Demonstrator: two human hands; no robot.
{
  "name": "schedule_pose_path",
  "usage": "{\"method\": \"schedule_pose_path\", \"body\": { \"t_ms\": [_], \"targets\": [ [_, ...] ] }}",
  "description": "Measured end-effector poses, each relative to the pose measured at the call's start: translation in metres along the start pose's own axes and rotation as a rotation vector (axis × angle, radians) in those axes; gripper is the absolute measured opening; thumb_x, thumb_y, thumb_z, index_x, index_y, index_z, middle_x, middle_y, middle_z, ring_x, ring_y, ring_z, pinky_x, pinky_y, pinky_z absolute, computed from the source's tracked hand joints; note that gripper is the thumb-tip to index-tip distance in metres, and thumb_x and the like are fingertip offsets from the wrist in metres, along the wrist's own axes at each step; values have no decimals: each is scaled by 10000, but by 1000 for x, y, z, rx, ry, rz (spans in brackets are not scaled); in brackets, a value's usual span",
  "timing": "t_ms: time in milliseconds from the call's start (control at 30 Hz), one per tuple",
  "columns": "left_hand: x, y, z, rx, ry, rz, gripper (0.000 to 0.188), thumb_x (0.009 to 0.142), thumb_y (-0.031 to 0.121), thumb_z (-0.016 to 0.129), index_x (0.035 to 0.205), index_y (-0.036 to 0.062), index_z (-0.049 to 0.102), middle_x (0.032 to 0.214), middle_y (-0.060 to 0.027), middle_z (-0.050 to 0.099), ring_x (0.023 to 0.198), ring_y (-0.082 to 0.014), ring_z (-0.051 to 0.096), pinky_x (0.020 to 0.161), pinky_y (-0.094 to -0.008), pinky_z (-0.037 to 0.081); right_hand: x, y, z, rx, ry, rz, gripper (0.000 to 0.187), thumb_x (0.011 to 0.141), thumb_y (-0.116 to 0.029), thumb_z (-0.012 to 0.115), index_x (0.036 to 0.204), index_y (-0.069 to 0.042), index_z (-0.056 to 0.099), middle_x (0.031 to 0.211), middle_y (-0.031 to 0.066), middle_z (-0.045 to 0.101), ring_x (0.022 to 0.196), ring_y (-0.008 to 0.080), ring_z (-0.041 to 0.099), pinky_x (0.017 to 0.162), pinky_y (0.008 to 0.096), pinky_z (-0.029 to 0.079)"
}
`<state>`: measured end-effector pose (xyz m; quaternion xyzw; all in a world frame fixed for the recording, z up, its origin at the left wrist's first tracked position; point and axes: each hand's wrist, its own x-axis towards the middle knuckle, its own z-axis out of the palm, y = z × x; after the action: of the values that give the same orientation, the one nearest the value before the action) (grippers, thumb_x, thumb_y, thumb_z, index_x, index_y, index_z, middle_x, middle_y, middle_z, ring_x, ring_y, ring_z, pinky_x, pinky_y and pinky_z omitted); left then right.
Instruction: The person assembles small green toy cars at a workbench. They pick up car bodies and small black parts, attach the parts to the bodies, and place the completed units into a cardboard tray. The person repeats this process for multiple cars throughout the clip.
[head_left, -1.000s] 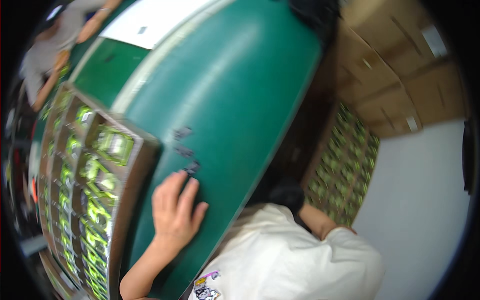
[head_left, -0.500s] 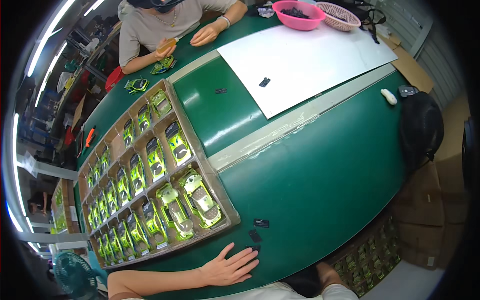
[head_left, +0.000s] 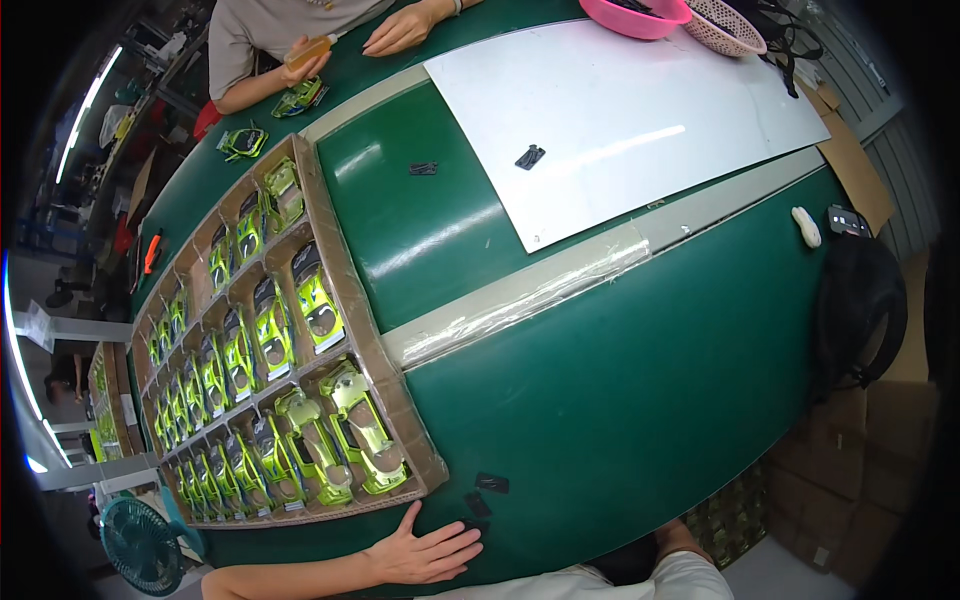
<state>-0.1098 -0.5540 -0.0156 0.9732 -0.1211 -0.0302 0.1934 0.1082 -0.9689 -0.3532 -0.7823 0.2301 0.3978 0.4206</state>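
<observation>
The person's left hand [head_left: 425, 556] is lying flat on the smooth green tabletop [head_left: 600, 400], fingers slightly spread, thumb standing apart, pinching nothing. The bare right forearm [head_left: 680, 537] is dropping past the table edge; the right hand is hidden, so its fingers cannot be told. Small flat black pieces [head_left: 491, 483] are lying in a line just beyond the left fingertips; whether the nearest is being touched is unclear. Since half a second ago the view is shifting, placing hand and pieces lower and farther left, yet their arrangement is staying similar: the pieces are remaining unlifted. Beside them, a brown cardboard tray [head_left: 412, 425] is holding shiny lime-green car shells [head_left: 378, 440]. Farthest off, a round pink bowl [head_left: 640, 20] is now being cropped by the upper edge.
</observation>
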Motion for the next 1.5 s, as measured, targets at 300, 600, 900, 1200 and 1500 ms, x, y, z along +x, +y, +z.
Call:
{"method": "schedule_pose_path", "body": {
  "t_ms": [300,600,900,1200,1500],
  "targets": [
    [0,-5,-1,-113,106,-44,593,699,456,699,1168,149,505,1277,-94,427,1240,-275,347,1009,-571,242,19,-64,-190,454,532,-588,234,883,-151,523,1093,-48,536,964,59,588,856,170,551,752,275,441],
    [5,7,-6,31,292,-93,606,669,405,729,1132,94,493,1224,-187,449,1122,-332,468,939,-475,367,-205,-413,-66,22,164,-1678,89,884,-48,465,942,-19,525,838,33,498,726,101,456,690,231,399],
    [37,28,5,1,532,-447,738,606,167,757,1227,3,393,1245,-177,449,1042,-347,466,880,-421,391,-232,-411,131,-526,-745,-1702,165,772,-24,604,936,-32,590,881,43,583,732,139,545,636,251,442],
    [108,20,15,-121,715,-390,575,679,10,687,1196,13,436,1091,-132,541,832,-255,537,724,-332,454,-214,-407,132,-198,-828,-1440,129,843,-76,552,946,-18,606,873,25,606,737,78,544,691,215,442],
    [130,17,12,-242,807,-522,589,685,18,665,1214,43,408,1051,-110,540,879,-241,526,774,-342,443,-203,-410,116,-76,-947,-1335,179,868,-70,507,1028,-16,569,931,24,551,824,72,502,754,214,417]
  ]
}}
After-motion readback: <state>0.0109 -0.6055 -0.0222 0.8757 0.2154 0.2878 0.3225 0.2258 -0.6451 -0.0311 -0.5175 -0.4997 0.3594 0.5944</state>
